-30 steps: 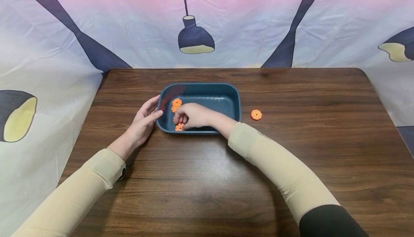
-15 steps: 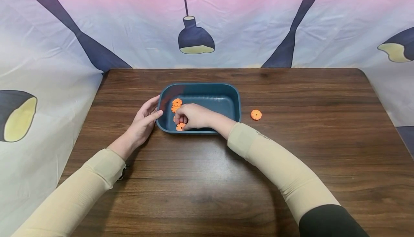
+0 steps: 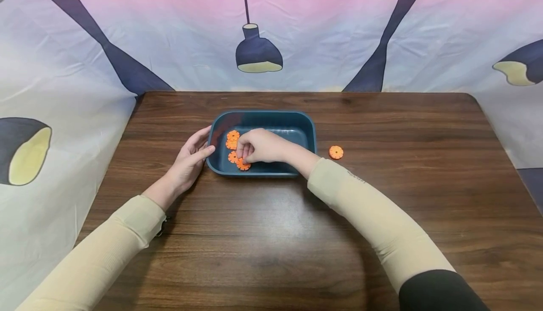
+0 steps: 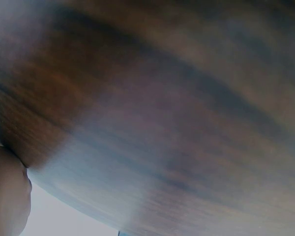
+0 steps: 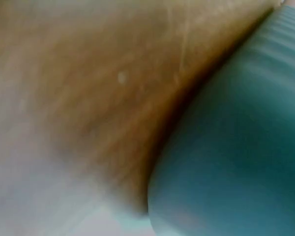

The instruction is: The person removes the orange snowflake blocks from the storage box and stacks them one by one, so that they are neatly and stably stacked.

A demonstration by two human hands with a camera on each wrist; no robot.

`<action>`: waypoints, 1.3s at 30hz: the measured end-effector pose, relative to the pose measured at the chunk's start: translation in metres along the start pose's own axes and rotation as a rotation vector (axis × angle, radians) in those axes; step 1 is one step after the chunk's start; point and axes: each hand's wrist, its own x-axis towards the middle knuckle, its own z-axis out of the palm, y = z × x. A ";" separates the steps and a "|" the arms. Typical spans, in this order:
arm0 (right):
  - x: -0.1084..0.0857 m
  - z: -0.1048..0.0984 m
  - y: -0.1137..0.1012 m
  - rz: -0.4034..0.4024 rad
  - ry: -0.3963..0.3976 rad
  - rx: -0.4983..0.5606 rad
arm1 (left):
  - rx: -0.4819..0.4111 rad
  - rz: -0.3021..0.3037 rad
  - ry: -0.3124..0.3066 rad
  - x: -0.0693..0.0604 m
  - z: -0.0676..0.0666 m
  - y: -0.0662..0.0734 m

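A dark blue-green rectangular tub point(image 3: 305, 143) stands on the table with several orange notched interlocking discs point(image 3: 233, 135) at its left end. My left hand point(image 3: 186, 160) holds that end, thumb at the rim and fingers against the outer wall. My right hand point(image 3: 265, 147) reaches over the front rim with curled fingers. Its thumb and fingertips pinch one orange disc point(image 3: 243, 165) low in the tub, partly covered by the fingers. A single orange disc point(image 3: 336, 152) lies on the table to the right of the tub. In the right wrist view, the tub wall point(image 5: 236, 147) looms close.
The brown wood-grain table point(image 3: 271, 235) spreads around the tub, and its back edge meets a printed cloth backdrop point(image 3: 191, 33). Blurred table surface point(image 4: 137, 108) fills most of the left wrist view.
My right hand has shifted a little to the right and away from the front rim, and the pinched disc has moved right with it. My left hand stays on the tub's left end.
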 end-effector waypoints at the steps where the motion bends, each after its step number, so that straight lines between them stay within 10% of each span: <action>1: -0.002 -0.002 0.001 -0.001 0.009 0.012 | 0.002 0.001 0.000 0.000 0.000 0.000; 39: -0.098 -0.086 0.036 0.117 0.279 0.152 | -0.023 -0.021 0.004 -0.001 0.002 0.002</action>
